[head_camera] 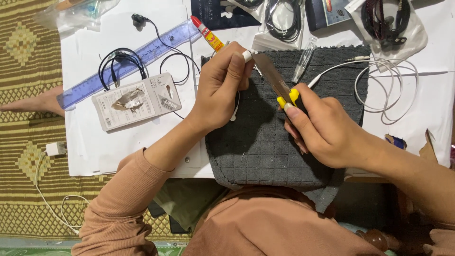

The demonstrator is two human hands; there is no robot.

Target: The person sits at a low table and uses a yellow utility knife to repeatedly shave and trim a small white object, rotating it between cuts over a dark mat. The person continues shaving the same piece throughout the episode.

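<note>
My left hand [220,90] pinches a small white earphone piece [247,56] between thumb and fingers over the dark grey cloth [265,142]. My right hand [322,128] grips a yellow-handled utility knife [279,83], its blade tip touching the white piece. A thin white cable [386,83] trails from near the knife to a loose coil at the right.
A blue ruler [128,64], black earphones [121,61], an opened blister card [137,100] and a red-capped yellow glue tube [207,34] lie on white paper [85,151] at left. Bagged cables [388,21] sit along the top. A white charger [56,149] rests on the patterned mat.
</note>
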